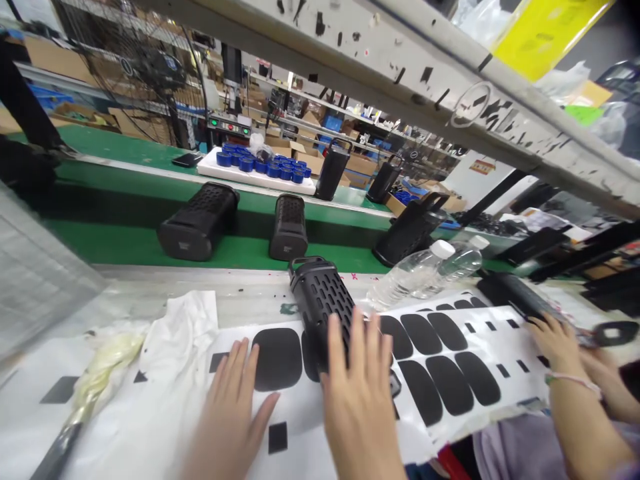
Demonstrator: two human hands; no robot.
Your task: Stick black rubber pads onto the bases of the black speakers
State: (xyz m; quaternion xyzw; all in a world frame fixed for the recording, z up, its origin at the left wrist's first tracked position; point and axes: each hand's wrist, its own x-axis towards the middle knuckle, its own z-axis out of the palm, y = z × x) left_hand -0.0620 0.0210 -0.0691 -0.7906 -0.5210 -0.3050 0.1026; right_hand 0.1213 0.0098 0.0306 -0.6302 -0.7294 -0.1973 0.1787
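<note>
My left hand is stretched flat above a white sheet, its fingertips beside a large black rounded-square sticker. My right hand, fingers extended and slightly apart, lies over the lower part of a black slotted housing with a loop handle. Whether the fingers press on the housing or hover above it I cannot tell; its near end is hidden behind the hand. A small black square sticker sits on the sheet between my hands. Neither hand grasps anything.
Several black housings lie on the green conveyor, including one at left. Two clear bottles stand right of my housing. A co-worker's hand works at far right. A white cloth and tape-wrapped tool lie left. A beam crosses overhead.
</note>
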